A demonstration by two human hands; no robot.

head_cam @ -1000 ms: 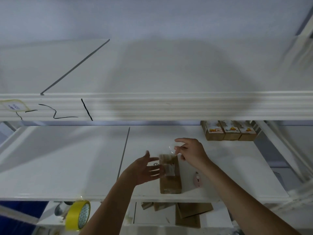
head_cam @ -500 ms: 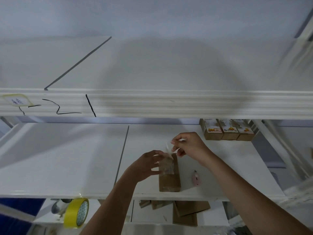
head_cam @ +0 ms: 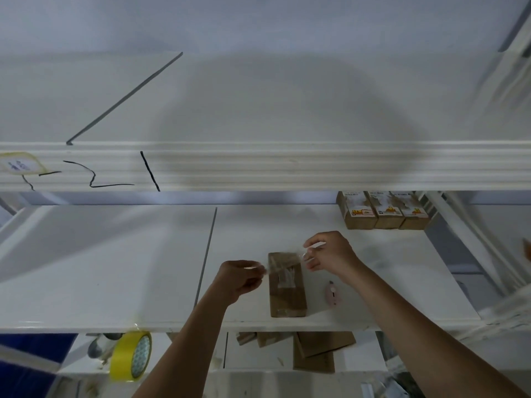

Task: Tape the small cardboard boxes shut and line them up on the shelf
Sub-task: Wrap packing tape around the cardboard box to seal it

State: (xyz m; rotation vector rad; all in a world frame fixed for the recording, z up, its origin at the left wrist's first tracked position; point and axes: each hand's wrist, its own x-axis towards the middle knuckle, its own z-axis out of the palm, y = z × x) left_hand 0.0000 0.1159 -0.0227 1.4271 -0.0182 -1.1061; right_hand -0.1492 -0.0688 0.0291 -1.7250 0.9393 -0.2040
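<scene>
Small cardboard box [head_cam: 287, 284] lying flat near shelf [head_cam: 115, 282] front edge, clear tape strip [head_cam: 283, 265] pinched taut between left hand [head_cam: 240, 278] and right hand [head_cam: 330, 251]; light, stiff, probably best steadied by its long sides

Clear tape strip [head_cam: 283, 264] between the two hands — blurred, edges hard to trace; three boxes [head_cam: 383, 209] at shelf rear — tops hidden behind the upper shelf's front lip [head_cam: 287, 168], print too small to read; label [head_cam: 18, 165] at far left — writing illegible; flat cardboard [head_cam: 314, 351] below — partly hidden by the shelf board [head_cam: 86, 282].
</scene>
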